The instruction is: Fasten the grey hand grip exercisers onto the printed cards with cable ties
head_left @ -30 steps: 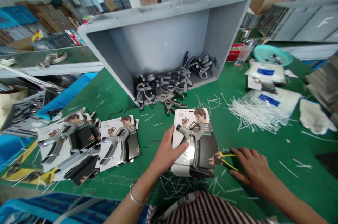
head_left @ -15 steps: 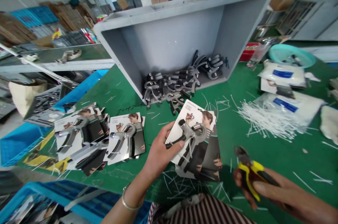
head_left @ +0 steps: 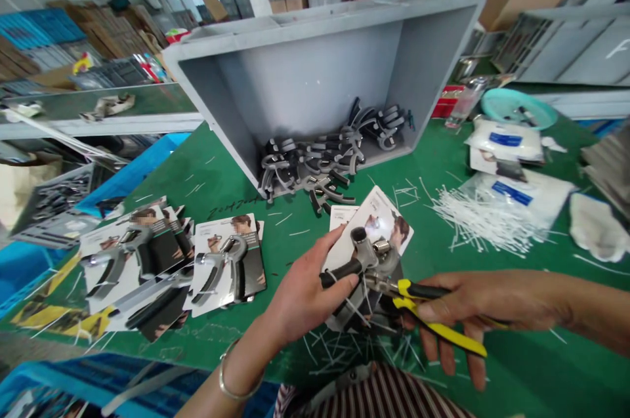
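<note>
On my feed I count one carded hand gripper [head_left: 365,252] clasped by the left hand [head_left: 306,283], one pair of pliers [head_left: 406,305] gripped by the right hand [head_left: 465,306].

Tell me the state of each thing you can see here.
Left hand: holding a tilted card
Right hand: holding the pliers
Pliers: jaws' opening unclear
Gray bin: on its side, open
Uncarded grips: heaped
White ties: loose, mostly piled
Carded packs: stacked, overlapping

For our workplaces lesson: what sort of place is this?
Probably a factory workshop, judging by the gray bin of loose hand grips, the pile of thin white ties, and the printed cards bearing more grips.
</note>
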Demonstrator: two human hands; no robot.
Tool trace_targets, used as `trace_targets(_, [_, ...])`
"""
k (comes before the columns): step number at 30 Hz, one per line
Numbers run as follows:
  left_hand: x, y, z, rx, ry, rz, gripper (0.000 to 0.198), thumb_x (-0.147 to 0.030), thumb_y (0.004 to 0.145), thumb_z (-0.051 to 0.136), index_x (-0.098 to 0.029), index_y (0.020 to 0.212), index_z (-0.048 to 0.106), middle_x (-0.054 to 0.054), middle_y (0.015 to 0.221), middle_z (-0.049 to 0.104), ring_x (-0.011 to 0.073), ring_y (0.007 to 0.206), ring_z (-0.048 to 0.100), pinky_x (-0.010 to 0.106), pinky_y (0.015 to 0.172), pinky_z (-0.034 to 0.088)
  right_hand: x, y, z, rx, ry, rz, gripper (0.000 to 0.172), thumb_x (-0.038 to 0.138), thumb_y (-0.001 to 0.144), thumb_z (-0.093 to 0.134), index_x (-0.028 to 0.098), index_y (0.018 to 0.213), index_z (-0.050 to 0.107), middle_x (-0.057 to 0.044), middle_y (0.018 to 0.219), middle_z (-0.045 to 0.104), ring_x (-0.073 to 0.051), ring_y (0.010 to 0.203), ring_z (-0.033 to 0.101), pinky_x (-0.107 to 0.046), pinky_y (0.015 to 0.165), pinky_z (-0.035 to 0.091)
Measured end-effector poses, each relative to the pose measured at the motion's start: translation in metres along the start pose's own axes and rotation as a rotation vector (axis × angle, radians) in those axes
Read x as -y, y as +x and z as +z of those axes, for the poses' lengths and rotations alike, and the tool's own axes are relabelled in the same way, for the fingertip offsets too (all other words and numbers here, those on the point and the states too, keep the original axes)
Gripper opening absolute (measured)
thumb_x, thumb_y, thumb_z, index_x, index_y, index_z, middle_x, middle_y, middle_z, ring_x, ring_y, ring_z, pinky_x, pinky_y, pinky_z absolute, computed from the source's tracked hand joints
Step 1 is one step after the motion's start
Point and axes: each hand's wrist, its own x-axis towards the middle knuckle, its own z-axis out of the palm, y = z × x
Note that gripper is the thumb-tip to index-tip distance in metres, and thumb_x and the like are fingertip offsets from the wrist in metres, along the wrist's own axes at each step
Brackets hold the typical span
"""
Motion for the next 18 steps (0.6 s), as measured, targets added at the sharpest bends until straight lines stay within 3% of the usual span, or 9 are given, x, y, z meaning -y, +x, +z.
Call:
trace_targets(5, [-0.002, 0.001, 0.0, 0.035, 0.012, 0.032, 0.069, -0.033, 0.087, 0.064, -0.028, 0.148, 0.033, 0.007, 0.149, 0.048, 0.0263, 0.13, 0.05, 0.042, 0.11, 0.039, 0.014, -0.004, 0.002, 0.016, 0.015, 0.096, 0.035, 0.046, 0.09, 0.062, 0.015, 0.107, 0.057, -0.008, 0.08, 0.068, -0.016, 0.064, 0.068, -0.027, 0.051, 0.059])
trace_targets(10, [0.008, 0.001, 0.002, -0.041, -0.165, -0.059, 0.062, -0.034, 0.086, 0.066, -0.03, 0.143, 0.042, 0.004, 0.143, 0.054, 0.0247, 0.127, 0.053, 0.039, 0.108, 0.04, -0.002, 0.014, 0.004, -0.119, -0.036, 0.034, 0.038, 0.053, 0.088, 0.059, 0.016, 0.099, 0.057, 0.002, 0.061, 0.06, -0.005, 0.038, 0.047, -0.013, 0.034, 0.04])
trace_targets(14, [0.021, 0.002, 0.008, -0.068, -0.402, -0.188, 0.055, -0.038, 0.085, 0.068, -0.028, 0.136, 0.051, 0.005, 0.135, 0.061, 0.0255, 0.119, 0.059, 0.038, 0.102, 0.045, -0.017, 0.033, 0.004, -0.276, -0.221, -0.018, 0.042, 0.058, 0.088, 0.057, 0.017, 0.098, 0.057, 0.005, 0.055, 0.052, -0.005, 0.036, 0.038, -0.014, 0.032, 0.034])
trace_targets(18, [0.031, 0.004, 0.015, -0.059, -0.653, -0.344, 0.06, -0.037, 0.079, 0.074, -0.024, 0.134, 0.054, 0.009, 0.125, 0.068, 0.0271, 0.107, 0.066, 0.037, 0.089, 0.052, -0.02, 0.039, 0.003, -0.439, -0.551, -0.186, 0.039, 0.055, 0.084, 0.065, 0.017, 0.094, 0.064, 0.0, 0.069, 0.06, -0.007, 0.049, 0.048, -0.015, 0.042, 0.039])
